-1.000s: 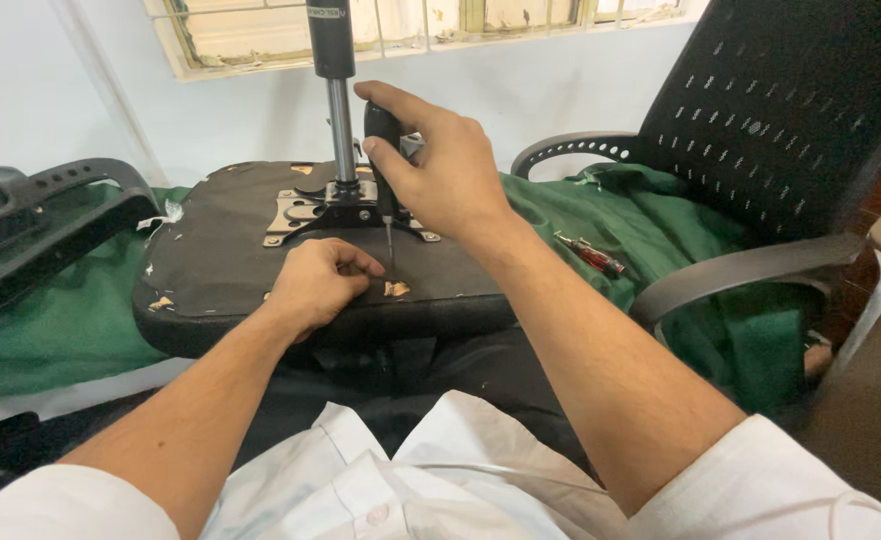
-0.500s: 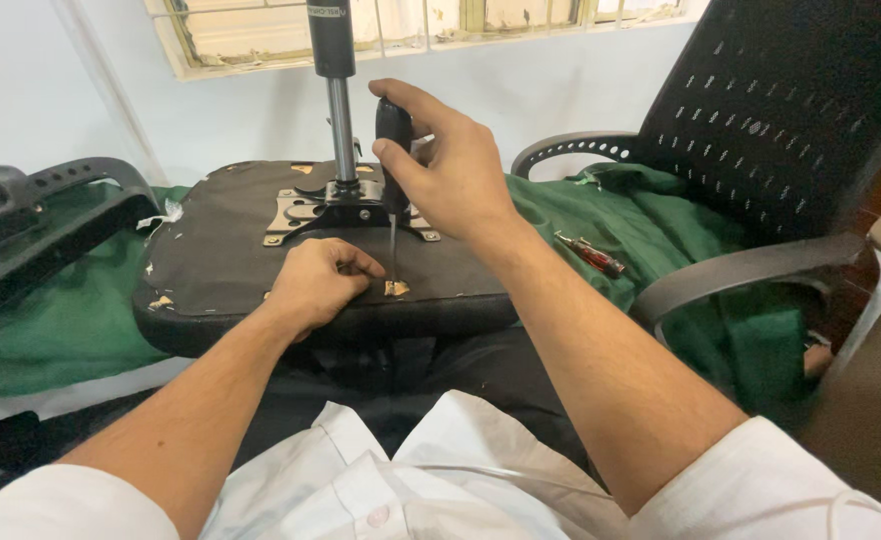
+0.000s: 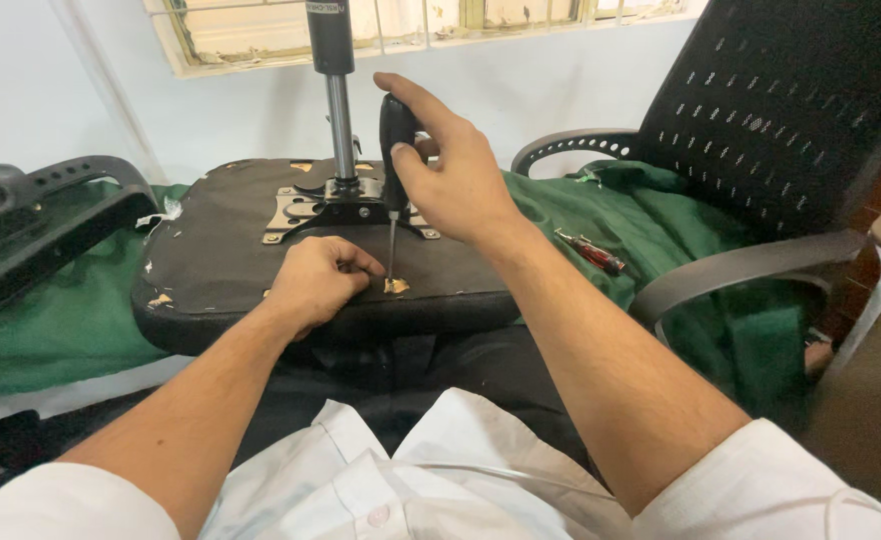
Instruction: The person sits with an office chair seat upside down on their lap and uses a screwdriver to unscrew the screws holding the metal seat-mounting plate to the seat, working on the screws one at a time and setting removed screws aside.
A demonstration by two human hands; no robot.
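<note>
Two hands work the upturned seat base (image 3: 221, 260). Right hand (image 3: 451, 180) clamps the screwdriver (image 3: 397, 140) upright; left hand (image 3: 316, 280), fingers pinched shut, steadies its tip near the front edge.

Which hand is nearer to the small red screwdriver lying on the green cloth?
Right. The right hand grips the black screwdriver, left of the red screwdriver; the left hand rests farther left on the seat.

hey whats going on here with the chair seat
A person is working on an upturned black chair seat lying on a green cloth. The right hand grips a black-handled screwdriver upright, its tip down at a worn spot near the seat's front edge. The left hand rests on the seat right beside the tip, fingers pinched close to it. The seat's metal bracket and gas cylinder stand just behind. A red screwdriver lies on the cloth, to the right.
</note>
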